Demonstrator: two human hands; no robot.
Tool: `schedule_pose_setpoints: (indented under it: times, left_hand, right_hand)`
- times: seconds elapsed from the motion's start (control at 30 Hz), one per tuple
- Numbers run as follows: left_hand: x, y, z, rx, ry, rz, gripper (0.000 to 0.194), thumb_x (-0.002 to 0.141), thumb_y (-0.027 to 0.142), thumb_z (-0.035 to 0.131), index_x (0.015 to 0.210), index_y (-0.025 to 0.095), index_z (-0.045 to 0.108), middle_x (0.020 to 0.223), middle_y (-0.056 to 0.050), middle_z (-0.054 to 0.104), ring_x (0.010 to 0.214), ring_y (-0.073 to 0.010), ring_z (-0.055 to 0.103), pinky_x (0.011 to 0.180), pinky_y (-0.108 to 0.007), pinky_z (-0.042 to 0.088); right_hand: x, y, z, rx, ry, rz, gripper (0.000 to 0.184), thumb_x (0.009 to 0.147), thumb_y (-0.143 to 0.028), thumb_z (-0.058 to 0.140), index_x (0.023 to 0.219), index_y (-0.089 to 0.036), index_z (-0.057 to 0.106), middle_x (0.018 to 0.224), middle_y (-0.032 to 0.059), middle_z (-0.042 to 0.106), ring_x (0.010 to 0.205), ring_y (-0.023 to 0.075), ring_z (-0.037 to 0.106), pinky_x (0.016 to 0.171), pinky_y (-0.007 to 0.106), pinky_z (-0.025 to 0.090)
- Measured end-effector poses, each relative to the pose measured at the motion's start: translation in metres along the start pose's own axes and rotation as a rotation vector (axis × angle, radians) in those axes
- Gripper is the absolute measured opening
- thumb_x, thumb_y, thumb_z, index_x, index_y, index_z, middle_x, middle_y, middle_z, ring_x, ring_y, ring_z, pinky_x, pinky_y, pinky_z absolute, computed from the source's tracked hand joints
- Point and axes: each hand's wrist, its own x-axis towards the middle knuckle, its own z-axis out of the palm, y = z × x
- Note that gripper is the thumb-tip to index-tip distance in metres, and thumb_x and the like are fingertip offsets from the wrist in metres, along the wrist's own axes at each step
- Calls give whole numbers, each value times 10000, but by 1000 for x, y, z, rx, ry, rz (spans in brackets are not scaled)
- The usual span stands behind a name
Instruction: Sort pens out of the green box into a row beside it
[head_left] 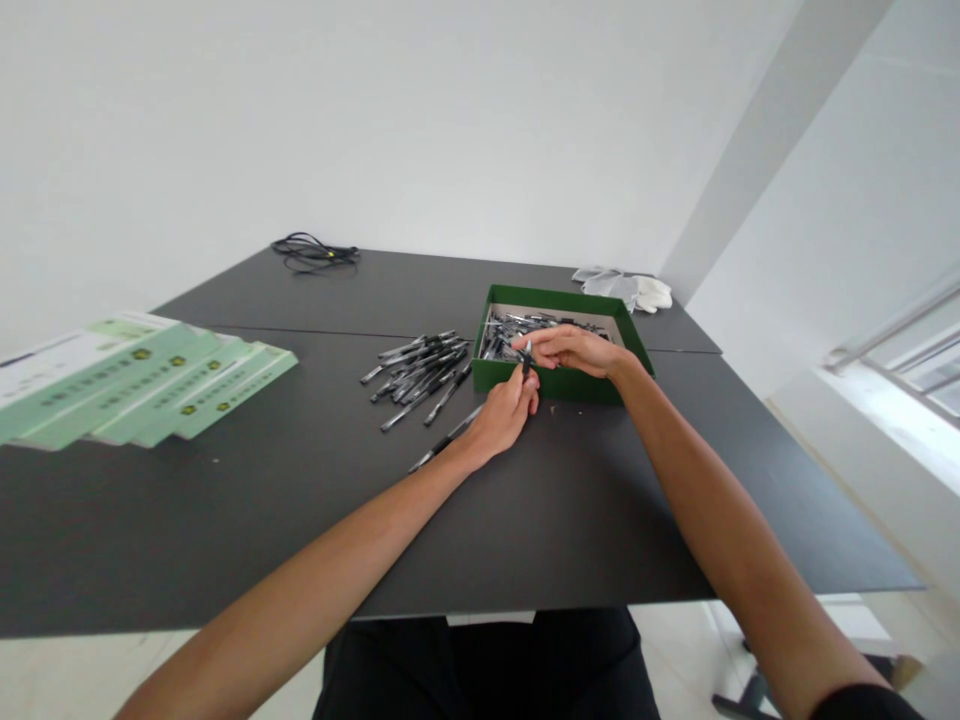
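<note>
Clasping pen (526, 362) in left hand (504, 414), at near side of green box (581, 386): hold firm. Steady upper end lightly with right hand (581, 350); cannot tell whether grasping. Avoid brushing loose pens (421, 375) at left.

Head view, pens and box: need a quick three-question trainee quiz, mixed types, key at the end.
1. What does the open green rectangular box hold?
A) white gloves
B) slim black-and-clear pens
C) a coiled black cable
2. True or false: the left hand holds a single black-and-clear pen.
3. Fill in: the fanned green-and-white printed booklets are at the ___ side of the view.

Key: 1 B; 2 true; 3 left.
</note>
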Motion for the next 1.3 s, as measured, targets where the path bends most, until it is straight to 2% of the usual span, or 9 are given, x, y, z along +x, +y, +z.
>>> schedule_pose_setpoints:
  times: [0.4, 1.0, 1.3]
  left_hand:
    - [1, -1, 2, -11, 5, 0, 354, 1123, 456, 235, 1060, 212, 484, 759, 4, 630, 719, -172, 598, 804, -309, 438]
    - [1, -1, 1, -37, 12, -15, 321, 1121, 421, 262, 1008, 218, 483, 736, 13, 632, 704, -164, 599, 779, -296, 430]
    - [1, 1, 1, -31, 30, -24, 324, 1121, 413, 245, 991, 221, 471, 729, 14, 628, 702, -165, 591, 774, -300, 421]
  right_hand:
    - [1, -2, 2, 8, 7, 4, 331, 887, -246, 639, 1164, -85, 722, 687, -10, 539, 663, 129, 452, 617, 259, 334]
    - [3, 6, -3, 42, 45, 24, 281, 882, -273, 698, 1116, -121, 730, 704, -8, 564, 667, 124, 469, 554, 230, 307]
    - [3, 7, -2, 87, 77, 40, 178, 869, -241, 699, 1018, -142, 692, 698, -17, 565, 654, 111, 480, 547, 207, 324]
